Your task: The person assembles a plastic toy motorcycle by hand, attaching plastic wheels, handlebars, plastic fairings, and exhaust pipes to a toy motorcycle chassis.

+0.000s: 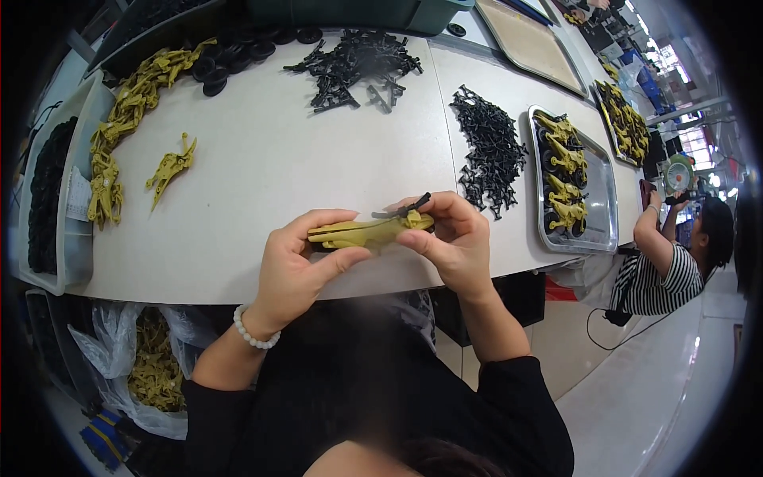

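Over the table's front edge, I hold a yellow toy motorcycle body (362, 233) lengthwise between both hands. My left hand (294, 262) pinches its left end between thumb and fingers. Its other end is gripped by my right hand (455, 248), thumb in front and fingers behind. A black handlebar-like piece (412, 206) sits at that right end, by my right fingertips. Dark parts show under the body, partly covered by my fingers. One loose yellow body (172, 168) lies on the table to the left.
Small black parts (489, 147) are heaped to the right, black handlebar-like pieces (362, 67) at the back. Black wheels (230, 60) and yellow bodies (111, 139) lie far left, beside a white bin (78, 254). A metal tray (606, 199) holds assembled toys. Another person (664, 266) works at right.
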Demonstrator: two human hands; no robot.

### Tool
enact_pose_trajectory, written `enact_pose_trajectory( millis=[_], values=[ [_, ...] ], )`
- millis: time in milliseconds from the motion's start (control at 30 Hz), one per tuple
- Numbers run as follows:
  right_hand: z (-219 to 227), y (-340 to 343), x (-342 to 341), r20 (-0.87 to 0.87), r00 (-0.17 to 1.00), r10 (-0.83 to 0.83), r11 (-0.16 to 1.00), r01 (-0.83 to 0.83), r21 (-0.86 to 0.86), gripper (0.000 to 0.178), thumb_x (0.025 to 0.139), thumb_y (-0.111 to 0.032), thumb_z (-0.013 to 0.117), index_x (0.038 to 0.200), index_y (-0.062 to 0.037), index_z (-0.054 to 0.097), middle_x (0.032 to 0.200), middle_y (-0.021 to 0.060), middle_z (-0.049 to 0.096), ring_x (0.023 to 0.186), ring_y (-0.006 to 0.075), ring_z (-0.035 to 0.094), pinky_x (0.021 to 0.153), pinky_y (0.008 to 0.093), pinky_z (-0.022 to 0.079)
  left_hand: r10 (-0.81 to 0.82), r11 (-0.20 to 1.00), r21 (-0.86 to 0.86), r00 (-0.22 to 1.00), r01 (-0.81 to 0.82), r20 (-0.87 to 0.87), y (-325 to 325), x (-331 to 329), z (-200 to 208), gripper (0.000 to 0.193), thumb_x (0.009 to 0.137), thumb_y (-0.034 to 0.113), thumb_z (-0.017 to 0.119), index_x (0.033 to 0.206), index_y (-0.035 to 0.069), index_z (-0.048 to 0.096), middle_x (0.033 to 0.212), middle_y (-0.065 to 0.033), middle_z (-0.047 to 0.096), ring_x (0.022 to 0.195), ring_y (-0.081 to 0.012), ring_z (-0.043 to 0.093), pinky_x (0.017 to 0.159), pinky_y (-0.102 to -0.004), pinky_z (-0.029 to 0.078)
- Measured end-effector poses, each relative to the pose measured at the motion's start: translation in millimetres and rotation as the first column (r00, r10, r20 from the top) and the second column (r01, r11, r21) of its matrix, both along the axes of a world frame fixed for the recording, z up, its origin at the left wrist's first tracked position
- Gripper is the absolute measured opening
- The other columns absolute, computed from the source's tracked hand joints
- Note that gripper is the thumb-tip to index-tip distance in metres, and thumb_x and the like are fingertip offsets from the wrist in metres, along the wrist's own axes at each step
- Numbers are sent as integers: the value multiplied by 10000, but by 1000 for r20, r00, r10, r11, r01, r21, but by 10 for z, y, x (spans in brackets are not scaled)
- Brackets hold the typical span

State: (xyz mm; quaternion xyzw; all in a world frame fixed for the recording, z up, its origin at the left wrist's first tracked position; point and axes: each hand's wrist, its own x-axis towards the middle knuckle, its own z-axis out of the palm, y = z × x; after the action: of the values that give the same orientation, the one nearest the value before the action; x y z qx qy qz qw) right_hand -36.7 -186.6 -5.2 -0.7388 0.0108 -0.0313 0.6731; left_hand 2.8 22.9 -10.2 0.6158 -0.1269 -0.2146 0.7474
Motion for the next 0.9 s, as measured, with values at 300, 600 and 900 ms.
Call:
enact_pose_trajectory(
  millis=[300, 600, 900],
  values=[
    [220, -16, -4, -10, 988, 156, 979, -156, -134, 360, 849, -181, 699, 1113, 54, 630, 965, 118, 685, 823, 108, 618, 710, 212, 472, 89, 992, 37, 876, -121, 474, -28, -80, -47, 294, 796, 29, 746, 1063, -30, 636, 917, -116, 709, 811, -127, 670, 746, -230, 522],
    [164, -69, 120, -121, 973, 199, 976, -208, -66, 254, 874, -197, 668, 921, 52, 654, 824, 68, 663, 668, 64, 535, 593, 195, 413, -26, 998, 62, 996, 21, 84, -10, 1, 74, 260, 824, 9, 715, 1069, -38, 642, 906, -67, 696, 812, -95, 640, 726, -214, 514],
    [157, 20, 288, -140, 976, 169, 975, -145, 166, 267, 890, -177, 655, 1052, 36, 646, 859, 31, 638, 756, 71, 550, 663, 213, 437, 122, 970, -190, 979, -153, -165, -86, 1, -32, 241, 857, 5, 676, 1076, -80, 623, 962, -120, 685, 826, -128, 651, 752, -232, 538]
  ],
)
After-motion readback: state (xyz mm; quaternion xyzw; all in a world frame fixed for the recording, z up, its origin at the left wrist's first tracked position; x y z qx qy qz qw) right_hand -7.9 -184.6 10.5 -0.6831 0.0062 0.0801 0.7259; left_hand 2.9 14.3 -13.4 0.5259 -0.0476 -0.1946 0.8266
